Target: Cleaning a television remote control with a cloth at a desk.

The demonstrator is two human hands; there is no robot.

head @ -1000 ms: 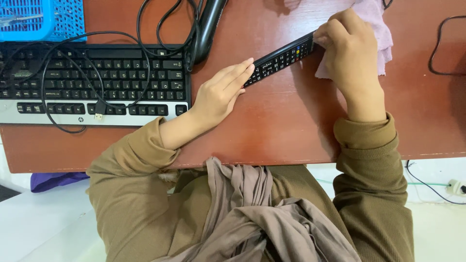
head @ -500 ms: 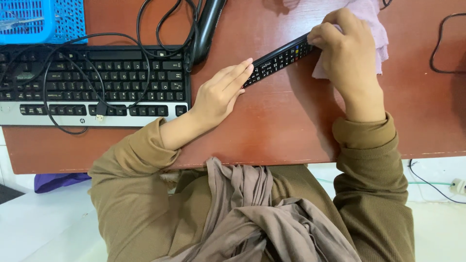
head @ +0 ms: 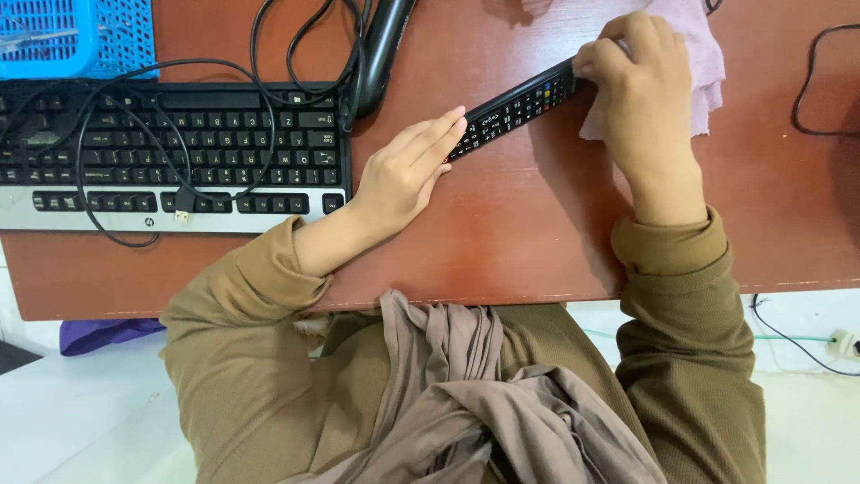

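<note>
A long black remote control (head: 518, 109) with many small buttons lies slanted on the reddish-brown desk (head: 502, 242). My left hand (head: 405, 172) rests flat beside its near end, fingers straight and touching that end. My right hand (head: 638, 99) is closed on a pale pink cloth (head: 703, 49) and presses it against the remote's far end. Part of the cloth is hidden under that hand.
A black and silver keyboard (head: 170, 152) sits at the left with a loose black cable (head: 184, 202) draped over it. A blue plastic basket (head: 76, 36) stands at the far left corner. A black handle-like object (head: 385, 49) lies behind the remote. Another cable (head: 811, 81) runs at the right.
My right hand with the cloth has slid slightly along the far end of the remote. The left hand has stayed in place.
</note>
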